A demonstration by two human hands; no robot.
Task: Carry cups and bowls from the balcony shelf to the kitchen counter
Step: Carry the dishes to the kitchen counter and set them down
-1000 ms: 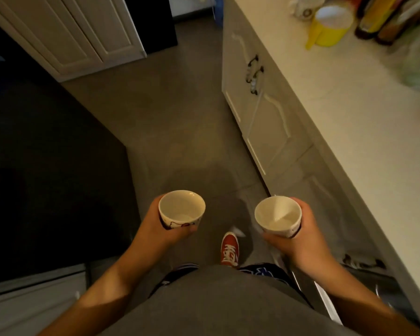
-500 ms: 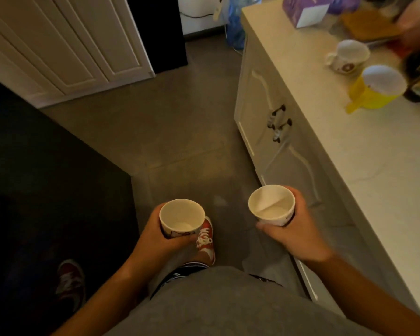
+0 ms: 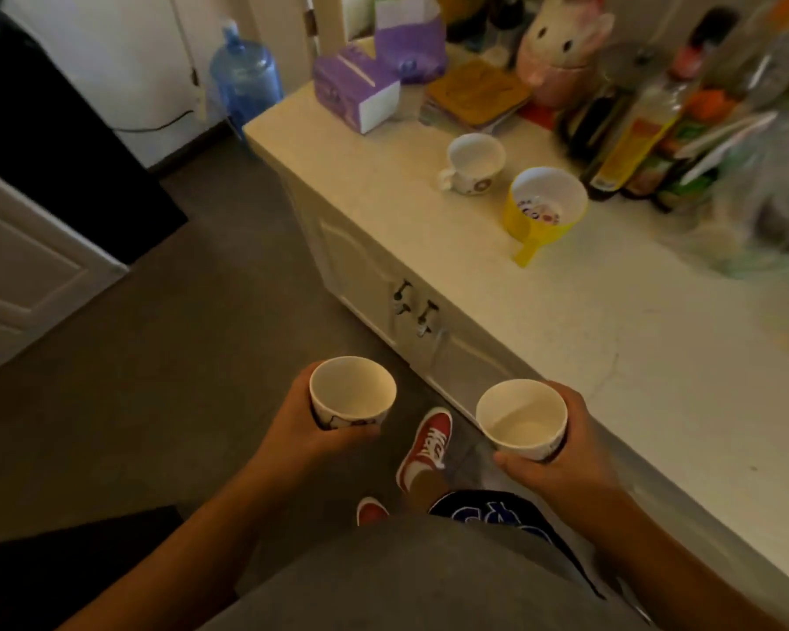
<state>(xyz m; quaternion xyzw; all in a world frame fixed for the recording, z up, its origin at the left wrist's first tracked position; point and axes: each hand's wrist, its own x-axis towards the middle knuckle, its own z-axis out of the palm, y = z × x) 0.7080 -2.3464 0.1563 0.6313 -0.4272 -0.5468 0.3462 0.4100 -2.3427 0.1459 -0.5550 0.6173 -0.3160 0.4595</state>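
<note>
I hold two empty white cups upright at waist height over the floor. My left hand (image 3: pixel 299 428) grips the left cup (image 3: pixel 352 391), which has a dark print on its side. My right hand (image 3: pixel 561 457) wraps the right cup (image 3: pixel 521 419), close to the front edge of the pale kitchen counter (image 3: pixel 611 339). On the counter stand a white mug (image 3: pixel 473 162) and a yellow cup with a handle (image 3: pixel 545 210), both empty.
Purple boxes (image 3: pixel 354 91), a rabbit-shaped jar (image 3: pixel 561 47), bottles (image 3: pixel 629 143) and a plastic bag (image 3: pixel 766 207) crowd the counter's back. A blue water jug (image 3: pixel 246 82) stands on the floor by the counter's end. White cabinet doors (image 3: pixel 24 275) lie left. My red shoe (image 3: pixel 424 448) is below.
I have walked forward along the counter with both cups still in hand. More of the countertop, the mug, the yellow cup and the bottles have come into view.
</note>
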